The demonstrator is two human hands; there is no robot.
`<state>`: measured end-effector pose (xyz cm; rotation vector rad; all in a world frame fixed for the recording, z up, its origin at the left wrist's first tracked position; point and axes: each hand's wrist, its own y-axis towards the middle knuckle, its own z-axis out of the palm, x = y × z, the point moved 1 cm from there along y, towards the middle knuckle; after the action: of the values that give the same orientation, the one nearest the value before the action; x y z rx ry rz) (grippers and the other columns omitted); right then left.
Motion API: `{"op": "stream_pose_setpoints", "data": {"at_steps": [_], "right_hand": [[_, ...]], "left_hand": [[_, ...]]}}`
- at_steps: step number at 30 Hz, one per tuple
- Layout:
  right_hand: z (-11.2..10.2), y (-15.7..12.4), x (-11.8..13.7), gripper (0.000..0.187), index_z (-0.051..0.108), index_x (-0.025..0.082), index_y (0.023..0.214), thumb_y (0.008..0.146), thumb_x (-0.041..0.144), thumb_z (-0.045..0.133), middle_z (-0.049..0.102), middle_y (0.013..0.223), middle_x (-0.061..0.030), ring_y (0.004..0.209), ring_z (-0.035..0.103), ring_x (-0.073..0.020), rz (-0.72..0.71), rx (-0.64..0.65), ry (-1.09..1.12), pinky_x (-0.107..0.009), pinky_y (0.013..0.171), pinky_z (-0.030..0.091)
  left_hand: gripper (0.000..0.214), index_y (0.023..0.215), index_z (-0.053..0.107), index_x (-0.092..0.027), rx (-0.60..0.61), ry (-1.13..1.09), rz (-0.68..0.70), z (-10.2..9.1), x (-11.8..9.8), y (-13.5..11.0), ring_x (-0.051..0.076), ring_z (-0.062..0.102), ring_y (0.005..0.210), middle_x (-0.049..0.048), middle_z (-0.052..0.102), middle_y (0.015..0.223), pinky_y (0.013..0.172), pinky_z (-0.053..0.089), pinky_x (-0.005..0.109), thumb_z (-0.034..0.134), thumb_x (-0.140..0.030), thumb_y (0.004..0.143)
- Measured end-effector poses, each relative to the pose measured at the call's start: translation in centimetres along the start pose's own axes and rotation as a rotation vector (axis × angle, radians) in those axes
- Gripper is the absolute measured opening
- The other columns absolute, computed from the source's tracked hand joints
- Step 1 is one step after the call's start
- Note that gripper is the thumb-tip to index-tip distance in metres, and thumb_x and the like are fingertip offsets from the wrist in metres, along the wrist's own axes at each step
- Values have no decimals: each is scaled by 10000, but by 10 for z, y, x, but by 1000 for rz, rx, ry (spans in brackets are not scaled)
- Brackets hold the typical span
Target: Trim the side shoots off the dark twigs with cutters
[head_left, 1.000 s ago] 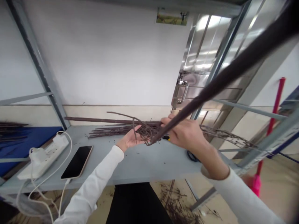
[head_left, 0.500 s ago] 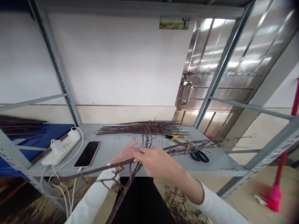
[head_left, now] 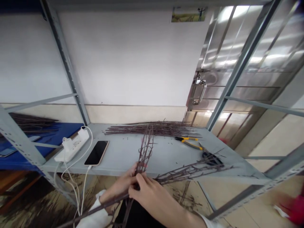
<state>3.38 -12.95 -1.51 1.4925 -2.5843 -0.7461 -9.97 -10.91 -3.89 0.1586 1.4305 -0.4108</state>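
Both hands clench a crossing of dark, twiggy branches [head_left: 141,167] just off the near edge of a grey steel shelf [head_left: 128,155]. The left hand [head_left: 117,185] curls beneath the crossing, and the right hand [head_left: 152,197] closes over it. One branch rises toward 12 o'clock, another reaches toward 2 o'clock, and a third trails toward 8 o'clock.

On the shelf, a pile of loose twigs [head_left: 152,129] lies at 12 o'clock from the hands, yellow-handled pliers [head_left: 187,142] at 1 o'clock and black-handled scissors [head_left: 211,159] at 2 o'clock. A smartphone [head_left: 96,153] and a white power strip [head_left: 72,148] sit at 10 o'clock.

The 2 o'clock branch passes close above the scissors, so a careless swing could snag them and drag them toward the edge. Any slackening of the grip could let the crossing slip apart, and forcing the brittle-looking stems could snap them.
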Motion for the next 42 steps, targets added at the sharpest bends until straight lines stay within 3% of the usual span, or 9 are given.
{"op": "stream_pose_setpoints", "data": {"at_steps": [6, 12, 18, 22, 26, 30, 35, 39, 42], "right_hand": [[-2, -13, 8, 118, 632, 222, 844, 742, 162, 624, 656, 811, -57, 730, 664, -185, 5, -208, -17, -225, 583, 559], [31, -15, 42, 160, 610, 235, 647, 774, 192, 522, 550, 534, -11, 460, 543, -149, -10, -257, 5, -247, 381, 454], [12, -2, 38, 243, 593, 212, 645, 829, 132, 455, 598, 638, -12, 598, 543, -146, -37, -602, -18, -281, 654, 470], [-8, 5, 12, 177, 637, 219, 808, 885, 175, 483, 630, 836, -10, 780, 544, -154, -55, -457, 2, -302, 856, 388], [8, -6, -2, 146, 624, 271, 1011, 905, 304, 529, 603, 945, -43, 895, 522, -202, 250, -520, 1, -387, 909, 310], [54, -42, 7, 240, 580, 205, 879, 845, 443, 585, 546, 902, -90, 878, 506, -244, 783, -760, 131, -411, 824, 346], [110, -78, 22, 371, 489, 218, 755, 727, 554, 642, 480, 716, 11, 644, 492, -163, 1570, -859, 1003, -308, 596, 457], [113, -60, 17, 480, 604, 174, 783, 609, 610, 708, 615, 767, -34, 661, 595, -183, 1549, -649, 1838, -312, 553, 512], [96, -44, 10, 413, 635, 172, 742, 575, 523, 774, 649, 758, -25, 717, 607, -180, 1465, -758, 1850, -310, 669, 510]], "left_hand": [[499, 1225, 544, -254, -147, -108, -3, 3, 7, -11, 236, 493, 1197, 49, 621, 1192, 1012, 368, 339, 685, -375, 762], [649, 1316, 487, -289, -52, -30, -46, -9, 13, -41, 249, 439, 1283, 65, 551, 1348, 1085, 306, 386, 710, -452, 729], [446, 1212, 565, -279, -88, 27, 50, -17, -2, -52, 218, 562, 1136, 49, 656, 1173, 990, 414, 331, 662, -406, 796], [419, 1174, 542, -200, -179, 108, 167, -14, -29, -31, 125, 600, 598, -3, 636, 740, 562, 503, 226, 630, -406, 819], [388, 1152, 494, -192, -240, 122, 318, -18, -43, -1, 51, 473, 384, -63, 533, 664, 383, 412, 177, 590, -403, 842], [322, 1144, 436, -224, -282, 83, 436, -27, -33, 24, 21, 418, 308, -85, 530, 685, 322, 366, 156, 532, -382, 880], [289, 1115, 438, -243, -338, -8, 483, -25, -10, 34, 17, 418, 312, -84, 534, 702, 309, 347, 145, 540, -377, 879], [288, 1110, 452, -248, -357, -43, 516, -11, 1, 31, 20, 437, 322, -81, 553, 703, 311, 359, 141, 550, -383, 876], [283, 1078, 457, -237, -357, -52, 524, 0, 3, 26, 29, 493, 348, -66, 596, 726, 347, 398, 150, 569, -390, 868]]}}
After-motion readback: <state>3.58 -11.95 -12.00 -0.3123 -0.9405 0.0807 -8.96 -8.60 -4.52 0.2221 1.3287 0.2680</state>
